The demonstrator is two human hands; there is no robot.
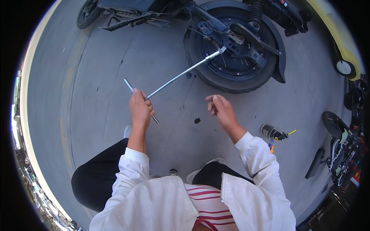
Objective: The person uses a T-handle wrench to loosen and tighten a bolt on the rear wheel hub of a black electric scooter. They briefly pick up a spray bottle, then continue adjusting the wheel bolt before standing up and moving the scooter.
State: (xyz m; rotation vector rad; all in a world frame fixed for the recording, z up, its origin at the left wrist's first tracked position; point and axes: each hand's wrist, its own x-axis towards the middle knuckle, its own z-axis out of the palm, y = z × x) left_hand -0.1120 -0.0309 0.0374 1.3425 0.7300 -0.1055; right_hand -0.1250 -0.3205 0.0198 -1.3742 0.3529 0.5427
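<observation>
My left hand (140,108) grips the cross handle of a long silver T-handle socket wrench (181,74). The wrench shaft runs up and to the right, and its socket end sits on the axle nut (222,48) at the hub of a scooter's rear wheel (234,50). My right hand (220,111) hovers to the right of the wrench with its fingers loosely curled and nothing in it. I am crouched on the concrete floor (108,77), with my knees and white sleeves at the bottom of the view.
A spray can with a yellow straw (274,133) lies on the floor at the right. A small metal nut (173,171) rests between my feet. Dark spots (197,120) mark the concrete. More scooter parts and another vehicle (343,142) crowd the right edge.
</observation>
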